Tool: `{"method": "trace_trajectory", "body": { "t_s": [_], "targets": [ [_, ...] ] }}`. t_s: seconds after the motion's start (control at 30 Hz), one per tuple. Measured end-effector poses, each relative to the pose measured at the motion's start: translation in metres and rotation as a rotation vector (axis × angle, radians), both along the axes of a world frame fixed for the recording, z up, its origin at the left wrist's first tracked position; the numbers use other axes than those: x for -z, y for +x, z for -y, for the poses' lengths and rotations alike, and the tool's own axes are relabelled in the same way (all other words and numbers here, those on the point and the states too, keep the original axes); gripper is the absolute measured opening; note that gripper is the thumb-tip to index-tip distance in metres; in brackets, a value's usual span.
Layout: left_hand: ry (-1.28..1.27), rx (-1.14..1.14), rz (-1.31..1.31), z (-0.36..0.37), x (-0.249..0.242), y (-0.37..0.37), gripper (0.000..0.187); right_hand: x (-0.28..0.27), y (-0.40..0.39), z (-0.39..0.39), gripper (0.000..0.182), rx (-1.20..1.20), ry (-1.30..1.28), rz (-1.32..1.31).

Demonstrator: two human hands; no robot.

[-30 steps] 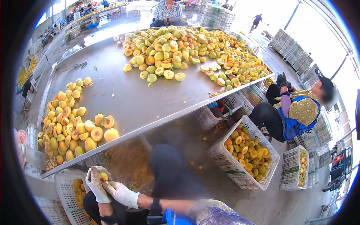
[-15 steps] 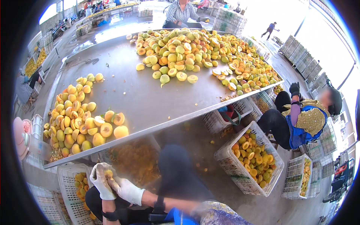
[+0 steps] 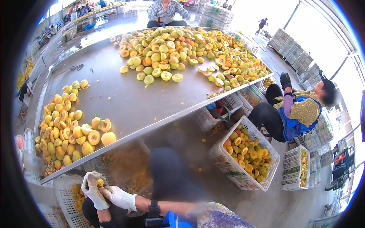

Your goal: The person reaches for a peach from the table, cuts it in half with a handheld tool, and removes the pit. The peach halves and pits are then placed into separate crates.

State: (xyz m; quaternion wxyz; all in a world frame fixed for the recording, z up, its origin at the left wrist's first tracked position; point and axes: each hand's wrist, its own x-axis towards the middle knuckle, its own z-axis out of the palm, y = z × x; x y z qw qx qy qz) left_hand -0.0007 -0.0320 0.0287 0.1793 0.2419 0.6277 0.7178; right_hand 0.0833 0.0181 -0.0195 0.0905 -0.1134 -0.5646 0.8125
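My left hand (image 3: 94, 189), in a pale work glove, is closed around a small yellow peach piece (image 3: 100, 182) in front of the table edge. My right hand (image 3: 121, 198), gloved in white, presses its closed fingers against the same piece; whether it also grips a tool is hidden. Beyond them, a pile of halved peaches (image 3: 65, 131) lies on the near left of the metal table (image 3: 114, 98). A much larger heap of peaches (image 3: 163, 49) covers the far side, some cut open with brown centres showing.
A white crate (image 3: 64, 193) with peach halves stands left of my legs. Another full crate (image 3: 243, 167) sits on the floor to the right. A person in a blue apron (image 3: 300, 114) sits right of the table; another person (image 3: 166, 13) sits behind it.
The camera view has turned slightly, shifting the table and heaps left. Both hands stay together at the peach piece, and the co-worker behind the table has moved their hands.
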Motion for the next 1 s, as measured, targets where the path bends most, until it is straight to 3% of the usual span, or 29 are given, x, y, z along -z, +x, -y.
{"method": "trace_trajectory", "body": {
  "t_s": [0.07,0.17,0.27,0.4,0.5,0.63,0.7,0.73,0.77,0.8,0.83,0.9,0.93,1.0],
  "targets": [
    [0.028,0.013,0.016,-0.003,0.001,0.001,0.040,0.009,-0.003,0.005,0.045,0.063,0.059,-0.010],
    [0.095,-0.036,0.036,-0.007,0.014,-0.006,0.041,0.010,-0.005,-0.004,0.048,-0.191,-0.363,0.140],
    [0.047,-0.018,0.002,-0.008,0.011,-0.005,0.041,0.004,0.004,-0.010,0.051,-0.261,-0.505,0.149],
    [0.007,-0.024,-0.029,-0.008,0.005,0.002,0.044,-0.035,0.023,-0.021,0.053,-0.265,-0.462,0.237],
    [0.038,0.126,-0.135,-0.012,-0.019,0.008,0.050,-0.044,0.035,-0.030,0.053,-0.426,-0.892,0.150],
    [0.057,0.249,-0.050,-0.015,-0.020,0.002,0.051,-0.049,0.038,-0.036,0.048,-0.554,-1.228,0.091],
    [0.128,0.292,0.018,-0.012,0.000,-0.008,0.052,-0.037,0.035,-0.031,0.045,-0.548,-1.177,0.099],
    [0.092,0.299,0.069,-0.011,-0.001,-0.006,0.052,-0.028,0.025,-0.026,0.044,-0.551,-1.433,0.133],
    [0.053,0.289,0.114,-0.014,-0.006,-0.007,0.052,-0.019,0.029,-0.027,0.044,-0.592,-1.534,0.082],
    [0.008,0.268,0.087,-0.012,-0.012,-0.006,0.052,-0.020,0.029,-0.032,0.044,-0.683,-1.503,0.011],
    [-0.006,0.250,0.127,-0.010,-0.016,-0.007,0.052,-0.032,0.031,-0.036,0.045,-0.651,-1.310,0.033],
    [0.008,0.219,0.263,-0.005,-0.040,0.002,0.052,-0.037,0.027,-0.027,0.046,-0.640,-1.215,0.032],
    [0.096,0.272,0.319,0.003,-0.044,0.001,0.040,-0.042,0.029,-0.026,0.048,-0.658,-1.155,0.055],
    [0.054,0.161,0.369,0.008,-0.054,0.010,0.045,-0.052,0.031,-0.023,0.050,-0.660,-1.063,0.087]
  ]
}}
